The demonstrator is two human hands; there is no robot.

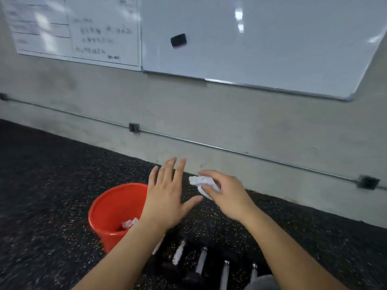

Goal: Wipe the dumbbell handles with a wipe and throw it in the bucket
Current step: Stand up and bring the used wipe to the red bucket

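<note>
My right hand (225, 194) holds a crumpled white wipe (202, 183) above the dark speckled floor, right of the bucket. My left hand (165, 195) is spread flat with fingers apart, holding nothing, and covers part of the rim of the red bucket (111, 208). Inside the bucket lies another crumpled wipe (130, 223). Several dumbbells with silver handles (200, 261) lie side by side on the floor below my hands, their dark ends hard to make out against the floor.
A grey concrete wall (188, 114) runs along the far edge of the floor, with a metal conduit and outlet boxes. Two whiteboards (251, 42) hang above. Black rubber flooring (41, 185) stretches left of the bucket.
</note>
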